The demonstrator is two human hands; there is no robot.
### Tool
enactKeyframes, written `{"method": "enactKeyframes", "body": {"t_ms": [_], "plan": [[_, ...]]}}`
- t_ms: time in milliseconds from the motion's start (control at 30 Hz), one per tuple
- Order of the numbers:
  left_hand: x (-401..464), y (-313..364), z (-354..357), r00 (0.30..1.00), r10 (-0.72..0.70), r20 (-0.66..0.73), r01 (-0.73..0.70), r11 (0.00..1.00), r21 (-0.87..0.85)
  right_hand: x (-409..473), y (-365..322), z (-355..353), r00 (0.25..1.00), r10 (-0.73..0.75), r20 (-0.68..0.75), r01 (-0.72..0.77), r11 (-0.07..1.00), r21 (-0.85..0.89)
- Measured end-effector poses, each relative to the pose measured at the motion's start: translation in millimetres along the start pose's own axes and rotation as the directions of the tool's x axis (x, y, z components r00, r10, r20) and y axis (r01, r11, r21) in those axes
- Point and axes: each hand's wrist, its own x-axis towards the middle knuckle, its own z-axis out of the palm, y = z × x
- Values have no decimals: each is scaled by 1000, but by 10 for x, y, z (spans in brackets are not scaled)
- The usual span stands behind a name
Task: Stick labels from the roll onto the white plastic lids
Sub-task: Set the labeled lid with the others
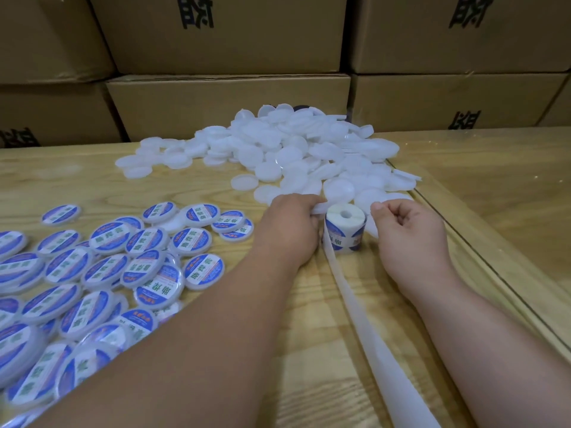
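Note:
A small label roll (344, 231) stands on end on the wooden table (216, 186), between my hands. Its empty white backing strip (383, 350) trails toward me. My left hand (290, 230) is just left of the roll and grips a plain white lid (319, 208) by its edge. My right hand (408, 233) sits right of the roll with fingers curled and thumb against forefinger; nothing shows between them. A heap of plain white lids (309, 156) lies beyond the hands. Labelled lids (108, 267) with blue and white stickers are spread at the left.
Stacked cardboard boxes (228, 109) wall off the back of the table. A raised wooden ledge with a dark seam (482, 257) runs diagonally along the right side. Bare wood shows between the two lid piles and near my forearms.

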Motion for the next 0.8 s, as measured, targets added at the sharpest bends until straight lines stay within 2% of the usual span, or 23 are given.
{"method": "enactKeyframes", "body": {"t_ms": [167, 300, 467, 533, 667, 800], "plan": [[-223, 16, -24, 999, 23, -27, -23, 999, 22, -75, -86, -40, 1000, -1, 24, 2, 1000, -25], [-407, -4, -62, 997, 41, -59, -41, 999, 1, -221, -248, -97, 999, -14, 39, 13, 999, 37], [-576, 3, -164, 995, -40, -90, 31, 995, -97, -491, -455, -98, 956, -123, 265, 138, 990, -38], [-703, -5, -221, 980, -100, -171, 62, 974, -218, -554, -476, -70, 925, -102, 367, 134, 989, -62], [-955, -48, -355, 944, -266, -196, 112, 816, -568, -582, -498, -45, 874, -95, 476, 184, 973, -142], [-960, -37, -399, 936, -307, -170, 123, 740, -661, -576, -505, -48, 863, -126, 490, 242, 953, -181]]}}
